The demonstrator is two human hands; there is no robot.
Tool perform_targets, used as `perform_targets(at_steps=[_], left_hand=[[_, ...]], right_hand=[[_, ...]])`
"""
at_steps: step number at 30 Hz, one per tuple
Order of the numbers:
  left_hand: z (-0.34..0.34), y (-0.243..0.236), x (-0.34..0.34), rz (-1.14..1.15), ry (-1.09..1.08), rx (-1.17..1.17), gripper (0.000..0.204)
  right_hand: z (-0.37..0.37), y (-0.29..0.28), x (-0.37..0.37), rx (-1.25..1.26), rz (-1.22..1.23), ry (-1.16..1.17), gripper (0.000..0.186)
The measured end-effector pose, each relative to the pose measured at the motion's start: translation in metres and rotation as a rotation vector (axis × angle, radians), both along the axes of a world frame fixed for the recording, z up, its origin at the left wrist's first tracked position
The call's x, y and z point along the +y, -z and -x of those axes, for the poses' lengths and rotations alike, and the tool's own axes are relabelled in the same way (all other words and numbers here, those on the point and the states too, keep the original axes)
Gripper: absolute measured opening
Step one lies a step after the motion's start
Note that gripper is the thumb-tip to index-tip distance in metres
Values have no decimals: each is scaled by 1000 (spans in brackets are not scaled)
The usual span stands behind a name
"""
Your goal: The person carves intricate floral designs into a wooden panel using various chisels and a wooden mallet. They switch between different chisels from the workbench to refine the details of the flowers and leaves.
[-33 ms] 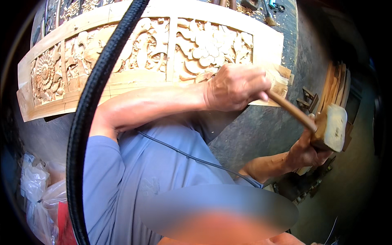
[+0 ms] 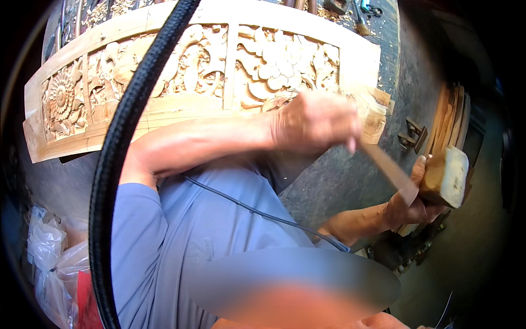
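A long curved wooden panel (image 2: 359,55), carved with flowers and leaves in framed sections, lies across the bench in front of me. Over its right end, my left hand (image 2: 318,119) is closed and blurred by motion. From it a chisel's wooden handle (image 2: 386,167) slants down to the right; the blade is hidden. My right hand (image 2: 405,205) grips a wooden mallet (image 2: 438,181) close to its head, thumb up along the side. A pale worn face shows on the mallet's right. The handle's butt sits just left of the mallet head.
Hand tools and a brush (image 2: 361,26) lie among shavings at the bench's far edge (image 2: 388,52). Wooden boards (image 2: 448,120) stand at the right, near a small wooden plane-like block (image 2: 412,134). Plastic bags (image 2: 49,247) are lower left. A black cable (image 2: 126,109) crosses the view.
The chisel handle has swung slightly down and left, its butt now apart from the mallet head. The mallet has shifted a little right and down. The panel has stayed put.
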State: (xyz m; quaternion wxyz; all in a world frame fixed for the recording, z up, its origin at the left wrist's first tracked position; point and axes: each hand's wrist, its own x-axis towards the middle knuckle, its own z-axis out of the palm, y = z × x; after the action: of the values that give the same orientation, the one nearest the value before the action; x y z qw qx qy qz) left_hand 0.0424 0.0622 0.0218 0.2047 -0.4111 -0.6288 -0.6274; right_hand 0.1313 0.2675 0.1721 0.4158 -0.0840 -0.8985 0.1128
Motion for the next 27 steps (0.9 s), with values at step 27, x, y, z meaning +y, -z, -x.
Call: perform_targets(at_steps=[27], left_hand=[[18,-12,-71,905,-197,-284,27]], right_hand=[[30,146,-23,-317,50,68,63]])
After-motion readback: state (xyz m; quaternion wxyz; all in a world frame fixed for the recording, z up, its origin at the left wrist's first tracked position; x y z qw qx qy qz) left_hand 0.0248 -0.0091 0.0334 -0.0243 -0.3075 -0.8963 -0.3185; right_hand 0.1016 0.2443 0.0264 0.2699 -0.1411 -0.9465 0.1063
